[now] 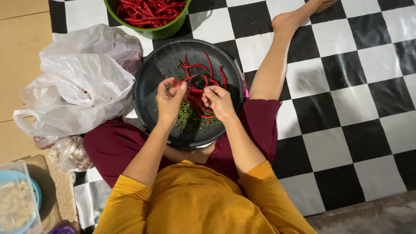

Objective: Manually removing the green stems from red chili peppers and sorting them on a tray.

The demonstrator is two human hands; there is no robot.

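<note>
A round black tray (149, 82) rests on my lap, holding several long red chillies (211, 71) and a heap of green stems (187, 116). My left hand (170, 99) hovers over the tray's middle, its fingers pinched on a red chilli (177, 82). My right hand (219, 102) is beside it, fingertips closed near the same chilli's end, over the stems. I cannot tell whether the right hand grips the stem or the chilli itself.
A green bowl (167, 31) full of red chillies stands beyond the tray. Crumpled white plastic bags (82, 82) lie to the left. A clear container with a blue lid (17, 199) sits at bottom left. My bare leg (275, 65) stretches across the checkered mat.
</note>
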